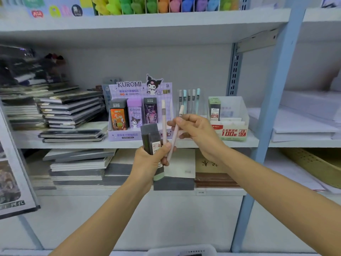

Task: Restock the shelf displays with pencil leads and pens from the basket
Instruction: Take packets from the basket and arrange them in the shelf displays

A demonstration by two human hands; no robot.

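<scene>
At centre frame, a pale pen (176, 129) was pinched by the right hand (198, 129); a lead box (152, 140) and second pen (163, 122) were gripped in the left hand (147, 160); an upright insertion among the pens (189, 100) in the clear display, right of centre, was judged best.

Bright, even light, shadows soft beneath each shelf (129, 145). Wide-angle distortion bows the blue upright (267, 108) (worst toward the edges); the notebook stacks (55, 108) at left are blurred.

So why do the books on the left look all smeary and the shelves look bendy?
Head view: its wide-angle lens bows the white shelf edge and slants the blue upright post; the stacked dark notebooks at the left blur, while the purple Kuromi display box in the middle stays sharper.
</scene>
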